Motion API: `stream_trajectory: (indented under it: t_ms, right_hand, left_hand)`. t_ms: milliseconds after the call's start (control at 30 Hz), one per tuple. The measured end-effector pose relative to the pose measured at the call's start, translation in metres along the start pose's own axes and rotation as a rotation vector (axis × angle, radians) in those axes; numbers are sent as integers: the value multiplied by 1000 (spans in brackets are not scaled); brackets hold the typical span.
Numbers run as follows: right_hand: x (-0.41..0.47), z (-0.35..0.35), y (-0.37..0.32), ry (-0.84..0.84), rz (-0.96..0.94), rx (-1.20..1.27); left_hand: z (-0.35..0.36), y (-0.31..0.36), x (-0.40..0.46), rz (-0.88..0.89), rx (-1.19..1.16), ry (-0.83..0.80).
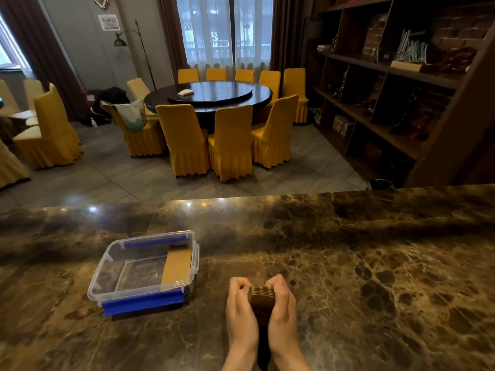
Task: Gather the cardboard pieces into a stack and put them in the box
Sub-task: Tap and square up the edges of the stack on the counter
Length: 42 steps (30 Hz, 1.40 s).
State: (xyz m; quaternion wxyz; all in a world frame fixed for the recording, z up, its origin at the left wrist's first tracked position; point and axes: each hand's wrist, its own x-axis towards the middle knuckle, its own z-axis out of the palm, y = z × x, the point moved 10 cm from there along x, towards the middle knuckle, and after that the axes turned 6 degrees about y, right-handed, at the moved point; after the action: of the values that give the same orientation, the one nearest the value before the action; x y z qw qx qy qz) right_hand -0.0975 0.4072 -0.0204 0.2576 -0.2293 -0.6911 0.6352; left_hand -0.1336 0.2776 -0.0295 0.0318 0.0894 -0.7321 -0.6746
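Near the front edge of the dark marble bench [348,250], left hand [241,309] and right hand [281,306] curl closed, pressing a brown cardboard stack [262,299] between them, palms facing inward.

I see a small stack of brown cardboard pieces [262,298] standing on the marble counter, its layered edges facing up and squared together, pressed on both sides between my palms. To its left, apart from it, sits the clear plastic box [115,271] with blue clips on its near and far edges, open at the top. Inside the box, one tan cardboard piece [177,269] leans against the right wall, tilted, its lower edge on the box floor.
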Motion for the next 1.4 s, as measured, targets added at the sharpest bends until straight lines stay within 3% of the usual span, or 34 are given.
stream_trajectory:
  t_ms: [167,267,367,600,867,1033,1167,1267,1333,1400]
  right_hand:
    - [5,-3,2,-8,1,-25]
    - [7,-6,2,-16,3,-21]
    - [5,-6,4,-12,13,-33]
    - [2,-18,1,5,122,59]
    - [14,-25,-61,-106,-257,-203]
    - [14,-17,-12,-80,-72,-284]
    - [12,-17,4,-88,-26,-277]
    - [12,-17,1,-90,-60,-279]
    - [12,-16,2,-96,-56,-289]
    - [11,-15,5,-101,-48,-281]
  left_hand:
    - [-4,0,1,12,62,-121]
    - [-4,-4,-7,13,91,-377]
    - [3,-5,-28,114,354,-567]
    - [3,22,-34,289,729,-481]
    - [21,68,-27,717,1390,-577]
    - [31,47,-29,694,1550,-623]
    - [18,32,-27,618,1356,-573]
    - [-12,40,-22,485,745,-346]
    - [-39,26,-11,229,299,-151]
    - [-44,7,-5,-2,16,-31]
